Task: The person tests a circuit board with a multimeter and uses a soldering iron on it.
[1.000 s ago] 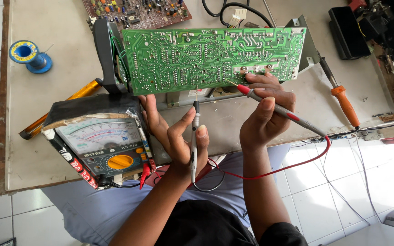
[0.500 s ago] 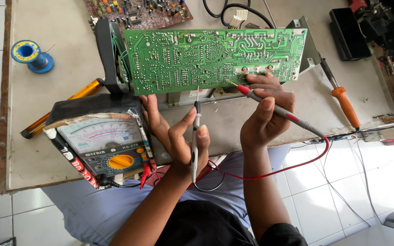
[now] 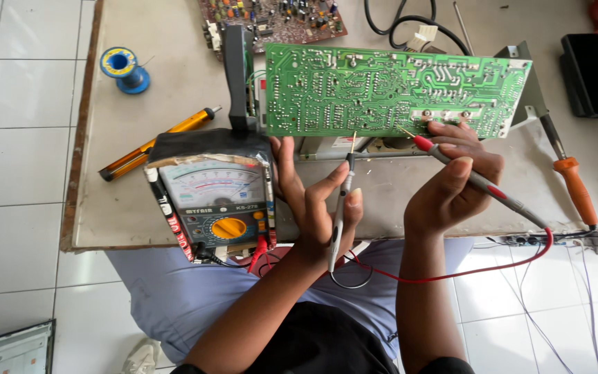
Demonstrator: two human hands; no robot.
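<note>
The left hand [image 3: 313, 208] is closed around a black probe [image 3: 339, 215], thumb and fingers pinching its thin body; the metal tip points up and stands just under the lower edge of the green circuit board [image 3: 382, 90], though I cannot tell if it touches the board; the other fingers of this hand rest against the side of the meter [image 3: 212, 197]; the right hand [image 3: 451, 180] is closed around a red probe [image 3: 472, 176], held like a pen, and the tip of this probe sits on the lower edge of the board, near three round solder points on the right part; a red wire [image 3: 451, 273] runs from the red probe in a curve down past the lap of the person and back toward the meter

The board stands upright on its long edge in the middle of the bench [image 3: 160, 90], with the solder side facing the person; the meter, with a white dial and an orange knob, leans at the front edge of the bench, just left of the left hand; a yellow and black tool [image 3: 153, 145] lies on the bench left of the meter; a blue spool [image 3: 124, 68] stands farther away at the left; a screwdriver [image 3: 569, 173] with orange handle lies at the right, well apart from both hands; a second board [image 3: 271, 17] with many parts lies at the far edge of the bench
</note>
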